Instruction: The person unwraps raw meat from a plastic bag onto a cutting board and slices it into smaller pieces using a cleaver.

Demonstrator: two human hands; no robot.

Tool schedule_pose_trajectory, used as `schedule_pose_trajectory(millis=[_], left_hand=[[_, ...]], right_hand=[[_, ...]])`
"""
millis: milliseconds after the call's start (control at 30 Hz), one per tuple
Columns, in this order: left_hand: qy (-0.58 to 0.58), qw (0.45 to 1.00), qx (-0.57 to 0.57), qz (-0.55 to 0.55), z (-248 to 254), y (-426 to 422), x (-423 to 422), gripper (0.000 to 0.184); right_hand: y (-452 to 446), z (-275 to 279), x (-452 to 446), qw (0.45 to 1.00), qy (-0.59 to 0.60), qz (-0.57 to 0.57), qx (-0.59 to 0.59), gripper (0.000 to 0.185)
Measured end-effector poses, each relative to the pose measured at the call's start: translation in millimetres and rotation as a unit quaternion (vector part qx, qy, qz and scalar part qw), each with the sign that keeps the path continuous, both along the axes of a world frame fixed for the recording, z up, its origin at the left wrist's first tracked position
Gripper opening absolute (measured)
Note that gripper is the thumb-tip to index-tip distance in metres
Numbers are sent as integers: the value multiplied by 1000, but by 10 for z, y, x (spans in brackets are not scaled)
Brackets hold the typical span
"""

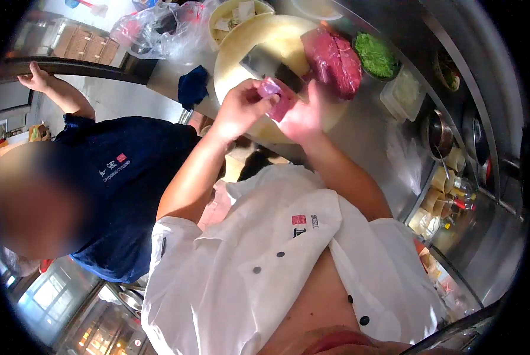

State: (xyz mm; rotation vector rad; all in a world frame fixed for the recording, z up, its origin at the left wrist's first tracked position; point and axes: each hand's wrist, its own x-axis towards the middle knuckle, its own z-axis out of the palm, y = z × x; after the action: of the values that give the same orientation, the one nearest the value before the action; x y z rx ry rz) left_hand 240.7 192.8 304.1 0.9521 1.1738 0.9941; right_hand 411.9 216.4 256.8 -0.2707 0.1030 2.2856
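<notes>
My left hand (240,111) is closed on a small piece of red meat (282,105), thumb pressed on its near face. My right hand (303,118) supports the same piece from the right side. Its thumb stands up apart, and its fingers are partly hidden behind the meat. Both hands are over a round, pale chopping board (232,62). Beyond them, a wide-bladed cleaver (271,64) lies on the board, its handle hidden from me. A large slab of raw red meat (334,62) lies at the board's right side.
Beside the slab are chopped greens (376,54) and a clear plastic container (402,93). A dark blue cloth (193,86), plastic bag (164,29) and yellow tub (220,13) stand to the left. A person in a navy shirt (135,171) is close on my left.
</notes>
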Motion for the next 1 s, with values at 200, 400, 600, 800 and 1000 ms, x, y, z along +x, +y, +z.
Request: schedule_pose_trajectory(millis=[200, 400, 600, 800, 1000], left_hand=[[4, 993, 14, 114, -13, -23, -311, 24], [-33, 995, -17, 91, 218, -62, -401, 23], [-41, 994, -3, 104, 288, -56, -414, 21], [-17, 994, 26, 100, 261, -83, -443, 23], [1, 995, 28, 97, 321, -52, -442, 23]], right_hand=[[-95, 92, 267, 777, -551, -3, 303, 42], [-79, 1124, 36, 379, -667, -92, 635, 54], [-135, 894, -137, 409, -680, -126, 595, 53], [-171, 901, -159, 422, -681, -151, 580, 48], [-223, 842, -192, 530, -653, -126, 526, 35]])
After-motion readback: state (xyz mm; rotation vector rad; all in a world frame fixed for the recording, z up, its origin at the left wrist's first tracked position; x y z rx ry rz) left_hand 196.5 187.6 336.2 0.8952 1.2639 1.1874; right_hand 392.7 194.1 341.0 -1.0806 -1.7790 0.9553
